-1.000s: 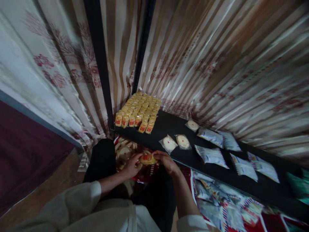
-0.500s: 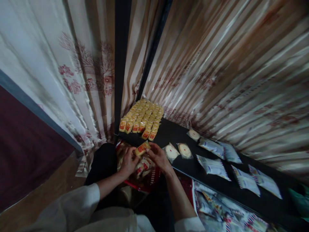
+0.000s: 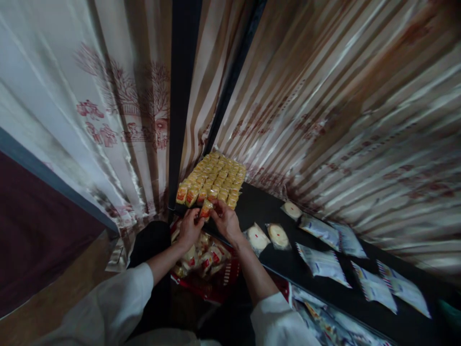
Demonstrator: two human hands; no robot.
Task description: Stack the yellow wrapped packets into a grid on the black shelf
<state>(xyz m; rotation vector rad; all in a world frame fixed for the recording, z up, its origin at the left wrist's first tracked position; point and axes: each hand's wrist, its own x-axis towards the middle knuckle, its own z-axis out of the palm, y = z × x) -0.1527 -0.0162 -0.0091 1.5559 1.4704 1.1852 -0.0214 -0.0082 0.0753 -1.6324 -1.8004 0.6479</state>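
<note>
1. The left hand (image 3: pixel 190 228) and right hand (image 3: pixel 226 221) pinch one yellow packet (image 3: pixel 206 209) between them, at the front of the yellow rows (image 3: pixel 220 174) on the bench (image 3: pixel 262 204); whether it touches them, I cannot tell.
2. It is probably light, slick outside and crumbly within; holding it gently by opposite sides seems safest.
3. Counted: three round wrapped cakes (image 3: pixel 278 236), five white pouches (image 3: pixel 322 263); the rows blur beyond sure counting.

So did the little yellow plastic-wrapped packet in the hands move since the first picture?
Yes. The held yellow packet went forward, from over the red container to the flat black shelf's front edge, close to the yellow packet rows.
</note>
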